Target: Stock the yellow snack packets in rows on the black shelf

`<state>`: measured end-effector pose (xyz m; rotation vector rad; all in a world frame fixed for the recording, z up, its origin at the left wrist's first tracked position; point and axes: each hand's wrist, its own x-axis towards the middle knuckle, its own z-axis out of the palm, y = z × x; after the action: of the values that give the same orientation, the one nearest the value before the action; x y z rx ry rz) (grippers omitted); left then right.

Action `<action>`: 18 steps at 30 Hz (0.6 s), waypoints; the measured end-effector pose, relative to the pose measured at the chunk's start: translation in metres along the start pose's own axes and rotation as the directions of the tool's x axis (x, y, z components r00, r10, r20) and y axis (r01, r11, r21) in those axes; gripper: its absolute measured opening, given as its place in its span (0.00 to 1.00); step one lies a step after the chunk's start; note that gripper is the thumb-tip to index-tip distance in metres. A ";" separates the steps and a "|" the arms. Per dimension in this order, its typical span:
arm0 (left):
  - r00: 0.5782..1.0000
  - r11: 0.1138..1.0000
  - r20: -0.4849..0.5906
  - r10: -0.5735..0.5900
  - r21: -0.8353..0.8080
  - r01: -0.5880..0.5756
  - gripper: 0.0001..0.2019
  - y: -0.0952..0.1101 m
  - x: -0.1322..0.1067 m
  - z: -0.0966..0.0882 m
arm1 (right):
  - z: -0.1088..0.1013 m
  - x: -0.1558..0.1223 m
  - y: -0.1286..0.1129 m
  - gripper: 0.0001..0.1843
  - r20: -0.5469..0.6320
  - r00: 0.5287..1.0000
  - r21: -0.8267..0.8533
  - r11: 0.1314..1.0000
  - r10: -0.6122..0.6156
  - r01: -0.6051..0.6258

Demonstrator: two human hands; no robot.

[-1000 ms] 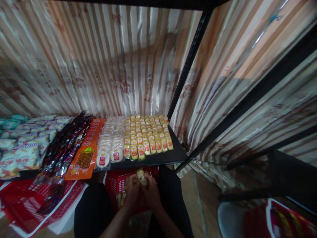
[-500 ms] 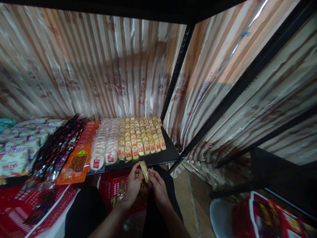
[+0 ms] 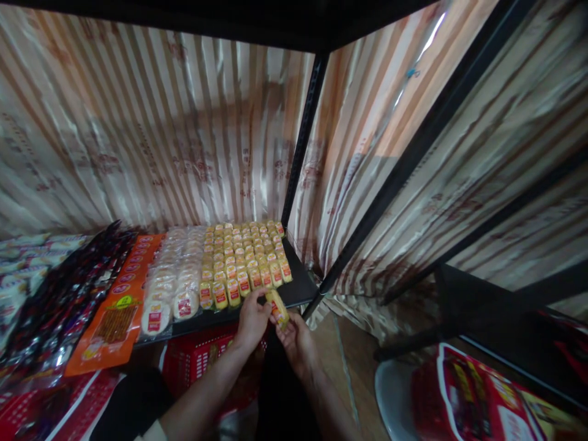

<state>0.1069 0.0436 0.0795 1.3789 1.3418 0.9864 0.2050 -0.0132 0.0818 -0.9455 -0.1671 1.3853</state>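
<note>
A small yellow wrapped snack (image 3: 277, 308) with a red label is held between both hands, just in front of the shelf edge. My left hand (image 3: 252, 320) pinches its upper left side. My right hand (image 3: 296, 344) grips the lower end, fingers curled under it. Right behind them, rows of matching yellow wrapped snacks (image 3: 243, 260) stand packed on the black shelf (image 3: 297, 285). To their left are clear packs of round white crackers (image 3: 158, 315).
Farther left lie an orange pack of brown sticks (image 3: 117, 324), dark shiny packets (image 3: 59, 300) and white packets (image 3: 18, 282). A red basket (image 3: 184, 358) sits below the shelf. At right are black metal posts (image 3: 367, 236) and a red package (image 3: 459, 392) by a grey tub (image 3: 390, 398).
The snack has turned so its red label faces up toward me. My view has shifted right, and my left arm reaches farther across the red basket.
</note>
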 end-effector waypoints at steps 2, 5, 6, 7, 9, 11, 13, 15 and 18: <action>1.000 0.997 0.030 -0.002 0.072 0.000 0.14 0.008 0.005 0.003 | -0.001 0.003 -0.006 0.06 -0.031 0.999 0.003 1.000 0.022 -0.022; 0.996 0.992 0.087 0.015 0.120 -0.025 0.10 0.015 0.012 0.008 | -0.007 0.010 -0.015 0.06 -0.097 0.995 -0.016 1.000 0.003 -0.005; 0.995 0.992 0.095 0.027 0.121 -0.039 0.08 0.016 0.015 0.010 | -0.009 0.012 -0.018 0.06 -0.117 0.993 -0.040 0.999 -0.018 0.013; 0.995 0.992 0.094 0.035 0.121 -0.047 0.08 0.017 0.018 0.012 | -0.012 0.015 -0.022 0.07 -0.133 0.990 -0.075 0.997 -0.044 0.034; 0.995 0.993 0.088 0.036 0.112 -0.046 0.09 0.017 0.021 0.015 | -0.016 0.021 -0.030 0.10 -0.142 0.984 -0.182 0.980 -0.107 0.080; 0.994 0.995 0.106 0.031 0.091 -0.040 0.14 0.017 0.022 0.019 | -0.019 0.026 -0.040 0.15 -0.120 0.978 -0.306 0.943 -0.172 0.128; 0.989 0.996 0.141 0.039 0.072 -0.050 0.19 0.017 0.021 0.022 | -0.018 0.030 -0.051 0.20 -0.088 0.969 -0.415 0.893 -0.230 0.174; 0.984 0.996 0.170 0.049 0.070 -0.061 0.21 0.015 0.019 0.025 | -0.014 0.036 -0.061 0.21 -0.057 0.958 -0.494 0.842 -0.283 0.219; 0.980 0.995 0.199 0.023 0.092 -0.042 0.19 0.012 0.019 0.031 | -0.006 0.047 -0.073 0.21 0.008 0.939 -0.568 0.772 -0.343 0.286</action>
<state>0.1414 0.0601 0.0832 1.5333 1.2342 0.7913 0.2742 0.0327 0.1061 -1.4001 -0.6644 0.9783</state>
